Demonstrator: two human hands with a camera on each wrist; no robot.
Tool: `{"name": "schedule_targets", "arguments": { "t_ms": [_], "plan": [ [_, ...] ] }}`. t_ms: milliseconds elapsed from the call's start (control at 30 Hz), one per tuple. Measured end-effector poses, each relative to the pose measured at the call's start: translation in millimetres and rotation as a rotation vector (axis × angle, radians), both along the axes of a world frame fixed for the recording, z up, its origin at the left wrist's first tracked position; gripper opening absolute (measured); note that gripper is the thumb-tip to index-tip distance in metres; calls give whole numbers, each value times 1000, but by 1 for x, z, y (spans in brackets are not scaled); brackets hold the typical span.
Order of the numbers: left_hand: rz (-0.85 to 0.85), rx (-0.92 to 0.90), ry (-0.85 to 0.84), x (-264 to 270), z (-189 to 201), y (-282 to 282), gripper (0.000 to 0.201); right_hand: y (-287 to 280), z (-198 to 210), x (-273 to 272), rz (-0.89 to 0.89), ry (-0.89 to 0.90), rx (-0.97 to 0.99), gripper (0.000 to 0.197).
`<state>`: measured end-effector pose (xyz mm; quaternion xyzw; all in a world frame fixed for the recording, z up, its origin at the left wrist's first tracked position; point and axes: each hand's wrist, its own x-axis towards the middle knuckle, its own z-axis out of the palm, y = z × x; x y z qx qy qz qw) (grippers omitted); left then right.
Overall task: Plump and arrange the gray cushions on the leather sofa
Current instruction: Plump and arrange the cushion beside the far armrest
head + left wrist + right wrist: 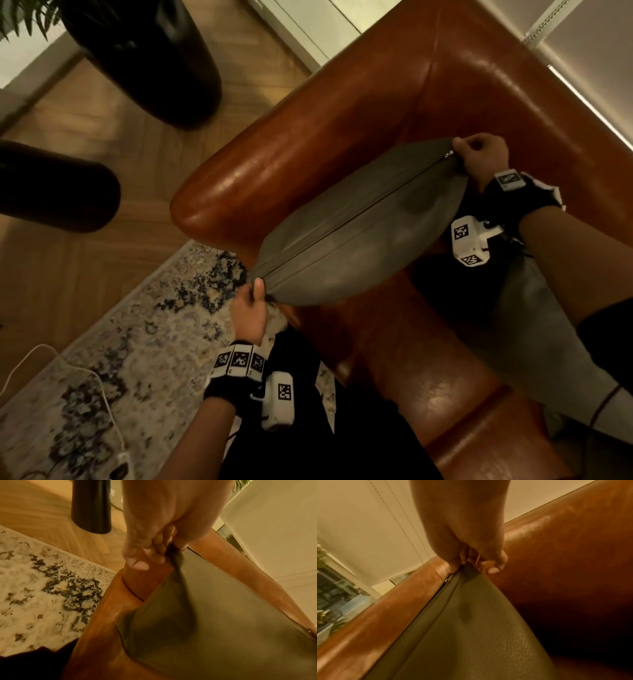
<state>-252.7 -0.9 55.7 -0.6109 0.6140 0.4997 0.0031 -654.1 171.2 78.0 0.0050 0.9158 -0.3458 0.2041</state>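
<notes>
A gray cushion (363, 229) hangs zipper edge up over the corner of the brown leather sofa (342, 113), beside its left armrest. My left hand (251, 305) pinches the cushion's near corner, and the left wrist view shows that hand (154, 553) with curled fingers on the fabric (223, 615). My right hand (479, 157) grips the far corner next to the zipper pull; in the right wrist view this hand (471, 559) holds the tip of the cushion (471, 628). A second gray cushion (534, 318) lies on the seat under my right forearm.
A patterned rug (113, 342) covers the wooden floor left of the sofa, with a white cable (85, 373) across it. Two dark rounded objects (154, 58) stand on the floor at the upper left. A pale wall (599, 34) runs behind the backrest.
</notes>
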Motion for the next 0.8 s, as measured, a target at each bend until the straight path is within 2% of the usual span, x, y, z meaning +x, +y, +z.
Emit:
{"name": "schedule_targets", "arguments": {
  "t_ms": [67,133,267,333,400,533,633,733,800],
  "plan": [
    [90,117,48,-6,5,-4,49,-5,2,-2,-65,-114,-15,48],
    [157,150,87,-19,9,-9,49,-11,6,-4,-86,-208,-5,58],
    [159,55,90,-34,9,-15,32,-20,12,-8,-73,-208,-35,42],
    [199,84,184,-37,11,-19,29,-21,18,-14,-149,-201,-99,31],
    [222,74,201,-42,10,-23,32,-25,19,-19,-163,-198,-91,31],
    [254,66,114,-56,5,-23,48,-36,19,-11,27,-164,11,44],
    [200,70,85,-50,-3,-18,43,-20,23,-6,57,-275,-4,57],
    [240,83,106,-40,-10,-16,47,14,26,-6,98,-380,13,66],
    [272,94,141,-35,-5,-14,53,32,28,-6,153,-433,72,64]
  ]
}}
